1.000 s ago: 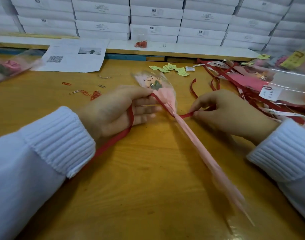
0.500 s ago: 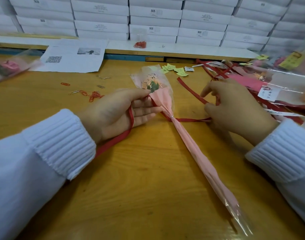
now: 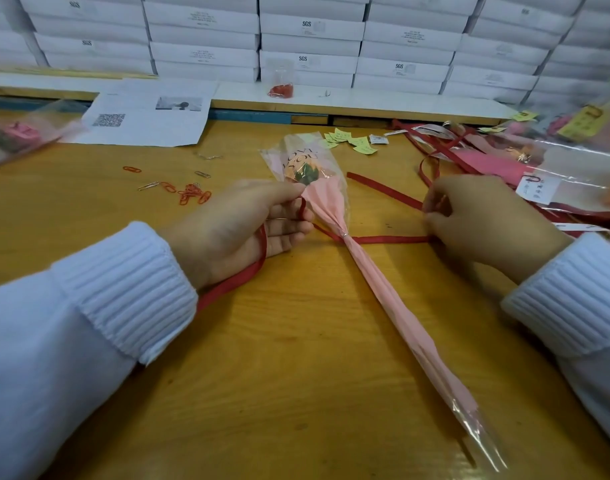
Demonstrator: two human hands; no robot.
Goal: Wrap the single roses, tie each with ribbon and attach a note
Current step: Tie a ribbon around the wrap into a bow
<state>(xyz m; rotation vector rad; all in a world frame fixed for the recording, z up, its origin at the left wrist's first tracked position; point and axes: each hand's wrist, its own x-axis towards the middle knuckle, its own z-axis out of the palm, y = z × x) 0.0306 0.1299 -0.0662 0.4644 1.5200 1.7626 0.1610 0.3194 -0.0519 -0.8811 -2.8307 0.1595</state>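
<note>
The rose (image 3: 326, 206) is wrapped in pink paper. Either side of it, the left hand (image 3: 227, 230) and right hand (image 3: 483, 223) pinch the red ribbon (image 3: 390, 240). No bow yet, I think; green notes (image 3: 348, 142) wait behind it.

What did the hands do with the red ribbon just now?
The right hand pulled its end of the red ribbon out to the right, so it now runs straight from the wrapped rose. The left hand kept gripping the other end beside the rose.

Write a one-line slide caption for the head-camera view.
Left hand and right hand hold a red ribbon crossed at the neck of a pink-wrapped rose lying on a wooden table.
</note>
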